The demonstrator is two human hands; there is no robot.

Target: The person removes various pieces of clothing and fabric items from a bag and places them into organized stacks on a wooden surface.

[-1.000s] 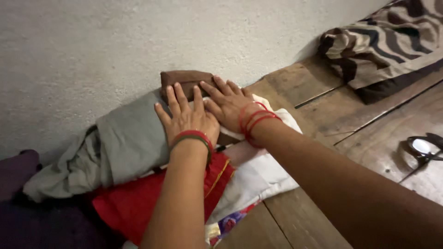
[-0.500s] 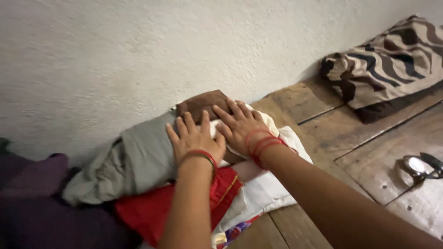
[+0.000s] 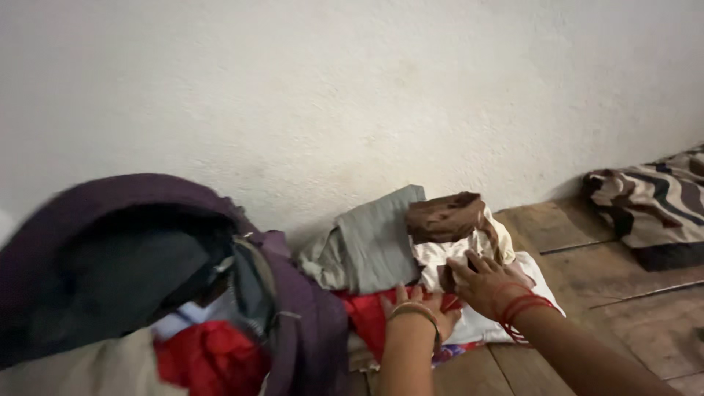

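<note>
Head view: your left hand (image 3: 419,304) and right hand (image 3: 485,282) press flat, fingers released, steadying the folded cream cloth (image 3: 455,253) under the brown folded cloth (image 3: 444,216).

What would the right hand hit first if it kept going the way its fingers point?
The right hand rests on the cream cloth, fingers pointing up-left. Going straight on, it would probably meet the brown folded cloth on top of the pile, then the wall. Depth is unclear from this one view.

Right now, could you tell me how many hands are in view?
2: the left hand lies on the red cloth, the right hand on the cream cloth beside it.
</note>
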